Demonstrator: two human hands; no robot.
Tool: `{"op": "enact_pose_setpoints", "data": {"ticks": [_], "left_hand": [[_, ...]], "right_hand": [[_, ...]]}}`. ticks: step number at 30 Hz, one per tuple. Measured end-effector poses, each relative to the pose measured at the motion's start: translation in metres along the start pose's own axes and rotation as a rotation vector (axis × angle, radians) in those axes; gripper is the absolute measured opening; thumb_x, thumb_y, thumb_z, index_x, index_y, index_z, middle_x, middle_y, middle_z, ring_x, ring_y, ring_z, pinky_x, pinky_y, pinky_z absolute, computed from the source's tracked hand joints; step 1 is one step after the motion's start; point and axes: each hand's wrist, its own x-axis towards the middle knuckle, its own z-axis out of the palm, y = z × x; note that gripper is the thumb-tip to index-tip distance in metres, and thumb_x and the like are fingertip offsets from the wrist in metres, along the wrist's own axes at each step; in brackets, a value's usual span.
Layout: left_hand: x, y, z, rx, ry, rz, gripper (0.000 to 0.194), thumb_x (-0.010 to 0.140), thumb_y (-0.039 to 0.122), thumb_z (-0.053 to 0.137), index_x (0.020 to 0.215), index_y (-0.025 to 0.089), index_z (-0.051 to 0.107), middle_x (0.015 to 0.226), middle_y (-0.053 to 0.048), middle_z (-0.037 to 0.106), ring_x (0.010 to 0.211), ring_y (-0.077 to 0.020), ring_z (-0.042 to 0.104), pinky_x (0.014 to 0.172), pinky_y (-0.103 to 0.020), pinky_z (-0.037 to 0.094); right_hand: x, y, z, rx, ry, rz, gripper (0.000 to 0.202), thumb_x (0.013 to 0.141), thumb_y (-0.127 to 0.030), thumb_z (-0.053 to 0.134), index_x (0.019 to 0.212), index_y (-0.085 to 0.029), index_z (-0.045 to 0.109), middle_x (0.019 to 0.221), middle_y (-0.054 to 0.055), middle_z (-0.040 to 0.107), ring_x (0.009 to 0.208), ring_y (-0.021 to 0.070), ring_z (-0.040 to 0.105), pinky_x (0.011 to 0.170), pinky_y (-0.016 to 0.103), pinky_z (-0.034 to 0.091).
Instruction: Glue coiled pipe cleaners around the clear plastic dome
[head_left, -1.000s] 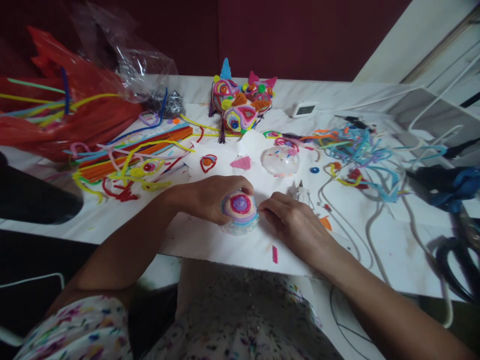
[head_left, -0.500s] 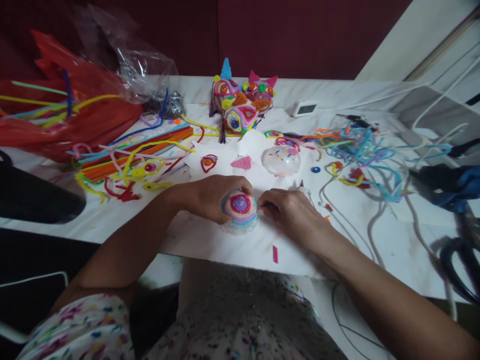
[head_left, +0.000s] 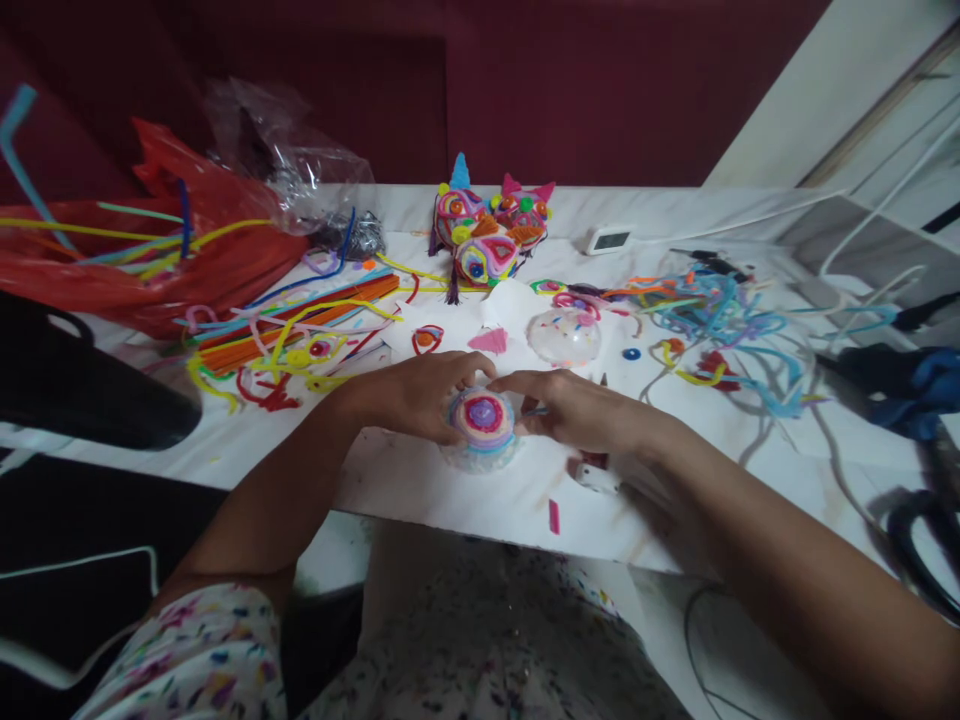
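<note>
A clear dome (head_left: 481,418) with rings of purple, red, cream and blue pipe cleaner rests on a white sheet. Wrapped round its left side is my left hand (head_left: 424,393), thumb low and fingers along the top edge. My right hand (head_left: 566,405) is curled at the dome's right side, its index finger reaching the upper rim; a short blue strand shows between its thumb and fingers. Behind the hands lie a pink felt piece (head_left: 489,341), a red and orange eye shape (head_left: 427,339) and a second clear dome (head_left: 564,336).
Three colourful decorated heads (head_left: 491,235) stand at the back. Pipe cleaners (head_left: 300,320) and a red bag (head_left: 225,270) lie left, beside a black container (head_left: 90,380). Tangled strands (head_left: 705,305) and cables are right. A small white device (head_left: 598,477) lies near my right forearm.
My right hand has lifted its index finger over the dome's upper right rim. The view has shifted slightly, and the white device beside my right forearm now shows.
</note>
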Motion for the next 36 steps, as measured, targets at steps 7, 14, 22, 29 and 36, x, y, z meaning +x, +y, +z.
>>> {"op": "enact_pose_setpoints", "data": {"ticks": [7, 14, 22, 29, 36], "left_hand": [[0.002, -0.012, 0.001, -0.182, -0.035, 0.05, 0.074, 0.058, 0.024, 0.075, 0.119, 0.022, 0.033, 0.11, -0.002, 0.058, 0.097, -0.0137, 0.058, 0.081, -0.023, 0.045], [-0.001, -0.001, 0.0, -0.059, 0.012, 0.153, 0.052, 0.067, 0.028, 0.066, 0.112, 0.021, 0.041, 0.105, 0.0, 0.057, 0.094, -0.0124, 0.056, 0.081, -0.021, 0.042], [-0.005, 0.037, 0.022, 0.322, 0.112, 0.02, 0.054, 0.064, 0.052, 0.06, 0.106, 0.023, 0.042, 0.094, -0.002, 0.052, 0.085, -0.0206, 0.054, 0.067, -0.03, 0.041], [-0.001, 0.038, 0.034, 0.38, 0.212, -0.002, 0.044, 0.065, 0.047, 0.058, 0.099, 0.023, 0.041, 0.091, -0.001, 0.052, 0.083, -0.02, 0.053, 0.065, -0.03, 0.039], [-0.003, 0.039, 0.028, 0.342, 0.173, -0.002, 0.042, 0.063, 0.038, 0.059, 0.098, 0.024, 0.041, 0.092, -0.001, 0.051, 0.084, -0.0193, 0.052, 0.066, -0.029, 0.04]], "right_hand": [[-0.025, -0.011, 0.011, -0.032, 0.041, 0.033, 0.042, 0.103, -0.006, 0.074, 0.141, -0.018, 0.088, 0.127, 0.013, 0.093, 0.096, 0.0245, 0.088, 0.092, 0.037, 0.071], [-0.049, -0.013, 0.042, -0.062, 0.164, 0.094, 0.042, 0.105, -0.011, 0.072, 0.144, -0.022, 0.084, 0.138, 0.016, 0.088, 0.12, 0.033, 0.088, 0.102, 0.043, 0.072], [-0.045, -0.008, 0.036, -0.091, 0.108, 0.1, 0.037, 0.107, -0.016, 0.071, 0.141, -0.02, 0.084, 0.142, 0.018, 0.087, 0.118, 0.0358, 0.089, 0.103, 0.047, 0.071], [-0.043, 0.007, 0.021, 0.012, 0.07, -0.054, 0.035, 0.116, -0.02, 0.065, 0.144, -0.019, 0.087, 0.139, 0.02, 0.09, 0.123, 0.0363, 0.089, 0.108, 0.051, 0.072], [-0.032, 0.013, 0.01, -0.006, 0.073, -0.057, 0.036, 0.112, -0.015, 0.073, 0.14, -0.027, 0.092, 0.133, 0.013, 0.094, 0.119, 0.0341, 0.092, 0.107, 0.044, 0.073]]}}
